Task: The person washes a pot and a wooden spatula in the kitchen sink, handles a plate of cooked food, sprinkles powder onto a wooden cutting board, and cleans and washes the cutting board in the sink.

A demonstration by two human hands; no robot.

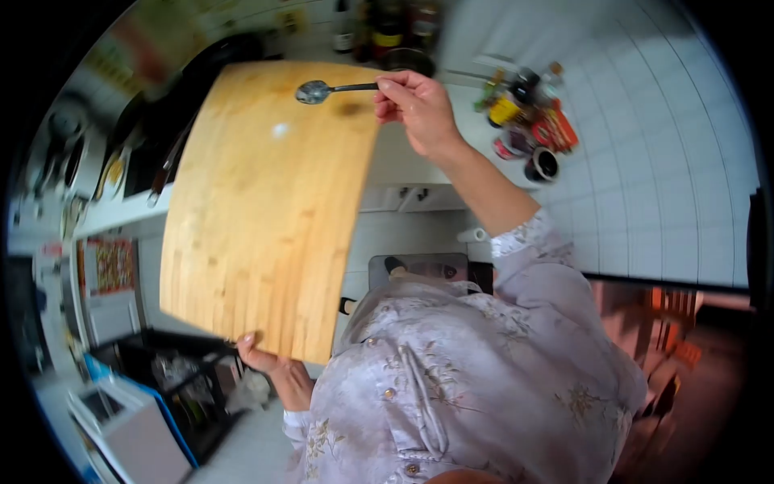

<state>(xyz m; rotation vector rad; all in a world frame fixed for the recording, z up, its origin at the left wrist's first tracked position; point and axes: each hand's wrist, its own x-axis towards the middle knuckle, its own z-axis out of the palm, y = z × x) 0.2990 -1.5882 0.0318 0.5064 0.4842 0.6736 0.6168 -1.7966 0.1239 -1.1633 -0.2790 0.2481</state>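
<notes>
A large wooden cutting board [266, 210] is held up in front of my body, its broad face turned toward me. My left hand [278, 369] grips its lower edge, with the thumb at the rim and the other fingers mostly hidden behind the wood. My right hand [418, 109] is closed around the dark handle of a metal spoon [314, 92]. The spoon's bowl points left in front of the board's upper part and has whitish residue on it. Whether the spoon touches the board, I cannot tell.
Bottles and packets, including a yellow-labelled bottle [504, 109] and a dark cup [542, 165], stand on the counter at right. A dark pan [218, 68] is on the stove behind the board. A black rack [201, 379] and a white bin-like box [133, 427] are at lower left.
</notes>
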